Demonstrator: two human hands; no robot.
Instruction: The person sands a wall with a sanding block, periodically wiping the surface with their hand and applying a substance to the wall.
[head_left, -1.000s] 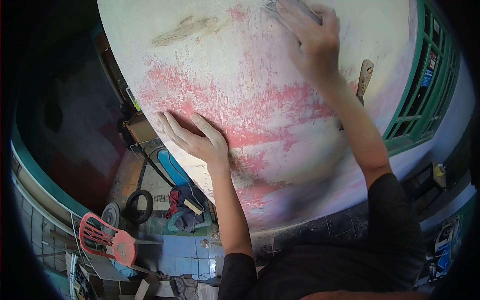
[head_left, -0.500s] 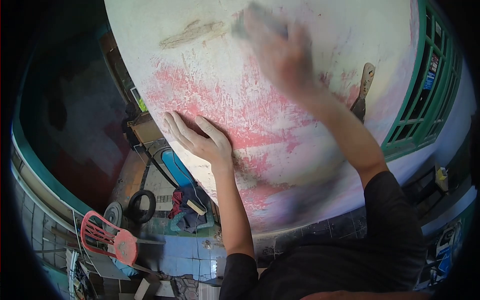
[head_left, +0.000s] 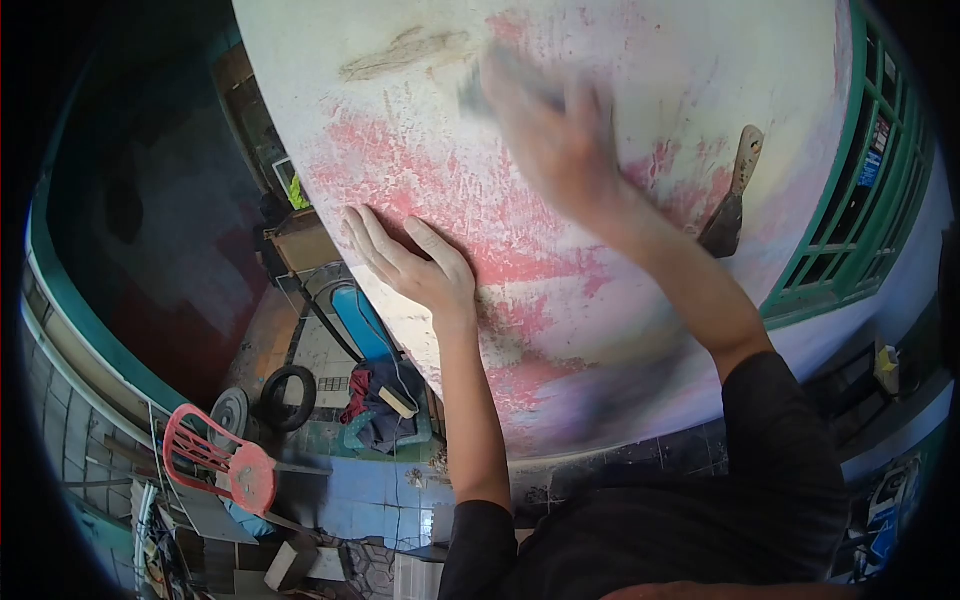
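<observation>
A white wall [head_left: 640, 300] with patchy red paint fills the middle of the view. My left hand [head_left: 425, 275] rests on it near its left edge, fingers apart and holding nothing. Higher up, my right hand [head_left: 565, 150] is smeared by motion against the wall, its fingers round a dark greyish block [head_left: 475, 98] whose shape is blurred. To the right of my right forearm, a putty knife [head_left: 738, 195] with a worn handle and dark blade stands upright against the wall. A brown scraped mark [head_left: 405, 55] lies left of the block.
A green barred window [head_left: 850, 200] is on the right. At lower left stand a red plastic chair [head_left: 250, 475], a black tyre [head_left: 288, 398] and a heap of dark cloth [head_left: 385, 420]. A cable runs down past the cloth to the tiled floor.
My right hand and the block have moved slightly down across the wall. The wall and putty knife appear a little further right, as the view has shifted. My left hand stays on the wall.
</observation>
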